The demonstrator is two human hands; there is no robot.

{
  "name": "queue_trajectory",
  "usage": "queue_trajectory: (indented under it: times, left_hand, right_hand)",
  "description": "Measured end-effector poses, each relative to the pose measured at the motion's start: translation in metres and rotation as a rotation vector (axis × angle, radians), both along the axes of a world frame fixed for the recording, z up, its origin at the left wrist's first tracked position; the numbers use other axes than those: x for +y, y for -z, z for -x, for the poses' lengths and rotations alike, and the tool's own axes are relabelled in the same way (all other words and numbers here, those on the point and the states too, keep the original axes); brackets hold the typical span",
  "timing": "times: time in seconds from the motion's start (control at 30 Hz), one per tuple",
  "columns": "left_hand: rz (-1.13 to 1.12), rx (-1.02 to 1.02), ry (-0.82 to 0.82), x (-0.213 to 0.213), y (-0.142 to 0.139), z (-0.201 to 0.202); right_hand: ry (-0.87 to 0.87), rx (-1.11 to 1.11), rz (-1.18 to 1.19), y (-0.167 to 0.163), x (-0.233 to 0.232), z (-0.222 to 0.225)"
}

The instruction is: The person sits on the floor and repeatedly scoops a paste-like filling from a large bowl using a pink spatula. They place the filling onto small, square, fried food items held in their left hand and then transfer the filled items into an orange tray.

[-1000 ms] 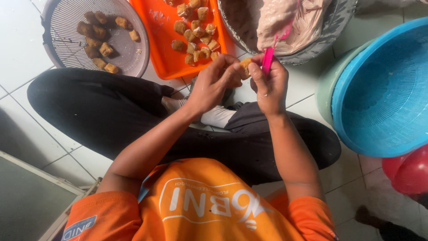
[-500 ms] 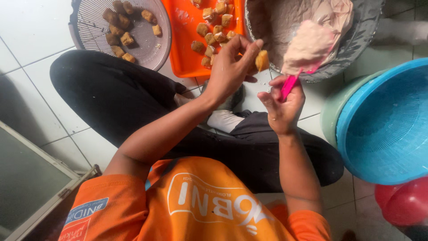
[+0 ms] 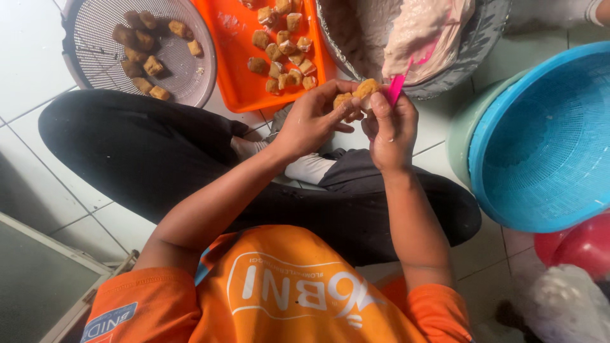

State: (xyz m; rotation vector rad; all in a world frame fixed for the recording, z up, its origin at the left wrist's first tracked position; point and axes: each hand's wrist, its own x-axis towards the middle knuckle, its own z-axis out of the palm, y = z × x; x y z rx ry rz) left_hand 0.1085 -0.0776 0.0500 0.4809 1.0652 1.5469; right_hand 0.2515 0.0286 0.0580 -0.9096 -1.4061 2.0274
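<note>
White tiled floor (image 3: 25, 57), orange tray (image 3: 235, 89), sieve (image 3: 95, 63), basins (image 3: 546, 140)

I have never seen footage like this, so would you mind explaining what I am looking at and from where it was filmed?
There is no machine here. The camera sits on a person's head and looks straight down, so you see their own orange shirt, dark trousers and both bare arms as they sit on a tiled floor.

The left hand holds a golden-brown fried piece. The right hand touches the same piece and also grips a pink utensil.

On the floor ahead lie a round mesh strainer with some brown pieces, an orange tray with more of them, and a metal bowl of pale paste. To the right stands a blue basket.
</note>
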Motion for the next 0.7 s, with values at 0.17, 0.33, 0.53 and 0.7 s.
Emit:
queue_trajectory:
  times: [0.17, 0.33, 0.53, 0.7]
  left_hand:
    - [0.135, -0.115, -0.150, 0.008, 0.007, 0.014]
    - [0.018, -0.082, -0.302, 0.009, 0.002, 0.023]
    - [-0.042, 0.100, -0.326, 0.003, -0.021, 0.019]
    - [-0.057, -0.162, -0.198, -0.011, -0.035, 0.032]
  right_hand:
    - [-0.073, -0.106, -0.262, -0.004, 0.000, -0.002]
    - [-0.136, -0.135, -0.158, -0.010, -0.007, 0.001]
    - [-0.099, -0.297, -0.631, -0.016, -0.010, 0.006]
    - [-0.066, -0.262, -0.909, -0.014, 0.002, 0.005]
